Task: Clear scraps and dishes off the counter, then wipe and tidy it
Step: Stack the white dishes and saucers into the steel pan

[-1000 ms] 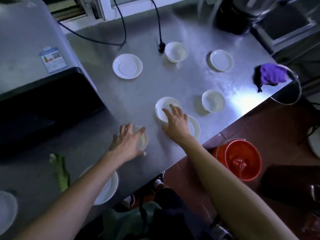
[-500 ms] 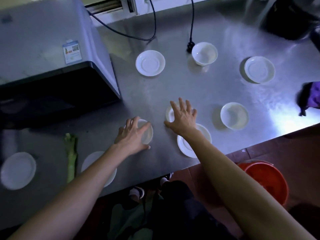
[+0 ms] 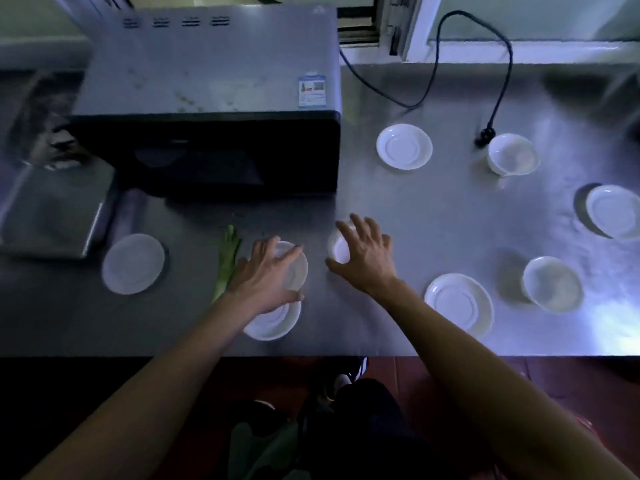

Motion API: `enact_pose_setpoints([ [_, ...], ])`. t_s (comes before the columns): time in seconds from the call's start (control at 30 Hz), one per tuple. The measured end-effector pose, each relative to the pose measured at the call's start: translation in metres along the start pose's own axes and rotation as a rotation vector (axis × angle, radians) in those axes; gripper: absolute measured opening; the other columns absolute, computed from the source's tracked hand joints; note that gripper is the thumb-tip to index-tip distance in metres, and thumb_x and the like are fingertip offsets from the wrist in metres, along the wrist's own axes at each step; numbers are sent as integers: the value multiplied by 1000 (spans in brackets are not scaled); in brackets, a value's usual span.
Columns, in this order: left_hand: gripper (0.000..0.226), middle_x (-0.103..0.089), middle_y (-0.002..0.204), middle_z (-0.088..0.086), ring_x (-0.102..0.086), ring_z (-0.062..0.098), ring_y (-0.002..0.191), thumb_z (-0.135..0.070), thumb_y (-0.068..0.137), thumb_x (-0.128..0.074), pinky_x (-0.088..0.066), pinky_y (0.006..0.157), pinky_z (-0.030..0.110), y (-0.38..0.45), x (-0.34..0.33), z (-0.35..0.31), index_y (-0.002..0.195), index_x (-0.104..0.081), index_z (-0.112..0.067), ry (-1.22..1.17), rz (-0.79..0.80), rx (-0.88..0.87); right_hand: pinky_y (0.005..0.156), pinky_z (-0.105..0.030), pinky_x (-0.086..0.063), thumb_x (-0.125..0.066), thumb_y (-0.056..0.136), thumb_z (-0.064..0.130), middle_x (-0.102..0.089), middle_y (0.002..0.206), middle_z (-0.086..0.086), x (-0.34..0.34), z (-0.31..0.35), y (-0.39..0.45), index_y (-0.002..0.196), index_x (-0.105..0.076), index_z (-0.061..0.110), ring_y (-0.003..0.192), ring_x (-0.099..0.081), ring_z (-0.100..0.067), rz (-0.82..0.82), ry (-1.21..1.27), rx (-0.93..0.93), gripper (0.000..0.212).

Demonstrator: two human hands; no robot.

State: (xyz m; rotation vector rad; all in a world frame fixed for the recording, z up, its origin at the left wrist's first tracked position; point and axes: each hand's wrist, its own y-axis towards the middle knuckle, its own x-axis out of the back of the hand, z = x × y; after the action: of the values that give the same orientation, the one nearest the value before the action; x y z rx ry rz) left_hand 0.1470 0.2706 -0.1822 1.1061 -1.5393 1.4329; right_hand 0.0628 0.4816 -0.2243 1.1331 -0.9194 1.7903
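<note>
While dishes lie scattered on counter (image 3: pixel 433 216): gathering step. Left hand (image 3: pixel 263 282) gripping small dish (image 3: pixel 294 263) above saucer (image 3: pixel 273 322); right hand (image 3: pixel 367 258) spread over bowl (image 3: pixel 337 247) — grip unclear. Next, probably: stack, carry off — scrap (image 3: pixel 227 258) remains.

No text can be read anywhere. The only printed item is 1 small blue-and-white sticker (image 3: pixel 312 92) on the grey top of the microwave oven (image 3: pixel 207 81), near its front right corner. It carries a small coloured picture and a dark square at the top, with lines of print beneath, all too blurred and small to make out.
</note>
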Motion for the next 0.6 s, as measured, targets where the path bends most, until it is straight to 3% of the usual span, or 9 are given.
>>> enact_pose_setpoints([
  [0.17,101,-12,152,3,-12,30,141,-66,64,-73,-41,102,58,-52,-8,78,148,-23,-43,-124,1,113,109,-55,-30,-62,77,70,-23,161,-3,-20,92,-4,147,-28,33,147,-19,-31,24,-47,118,86],
  [0.27,103,-14,152,4,-14,30,140,-67,64,-70,-41,103,56,-87,-11,129,149,-16,-45,-149,-42,159,109,-54,-31,-60,77,70,-22,162,-2,-35,143,-9,147,-28,34,147,-19,-30,47,-74,159,85],
  [0.47,98,-7,154,4,-13,29,141,-66,69,-70,-37,104,55,-162,-22,228,149,-21,-41,-219,-73,292,109,-54,-30,-63,79,68,-25,161,-1,-59,245,-18,148,-32,34,146,-20,-29,58,-92,250,83],
  [0.6,98,-14,152,3,-14,29,140,-64,71,-72,-37,106,54,-211,-28,284,151,-20,-40,-243,-110,379,108,-56,-33,-67,77,66,-31,157,0,-69,317,-23,147,-36,33,144,-25,-29,36,-77,323,84],
])
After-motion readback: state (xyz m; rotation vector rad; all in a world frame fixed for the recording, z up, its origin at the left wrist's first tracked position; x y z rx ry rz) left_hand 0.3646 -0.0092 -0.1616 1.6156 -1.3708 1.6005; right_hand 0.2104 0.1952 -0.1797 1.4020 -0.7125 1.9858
